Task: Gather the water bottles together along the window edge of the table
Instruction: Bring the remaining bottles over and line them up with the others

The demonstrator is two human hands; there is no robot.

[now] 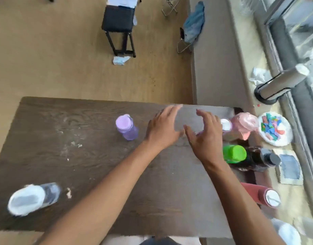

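Both hands over dark wood tabletop (85, 156), fingers spread, empty: left hand (163, 129), right hand (204, 137). Lilac plastic bottle w/ purple cap (126, 127) upright just left of left fingers (171, 110); pink bottle (244, 125) & green-capped bottle (234, 153) right of right fingers (202, 114), by window edge.

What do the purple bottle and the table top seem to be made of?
Purple bottle: probably plastic, since its tinted body lets light through under an opaque matte lid. Table: dark wood or a wood-look laminate with visible grain; I cannot tell which.
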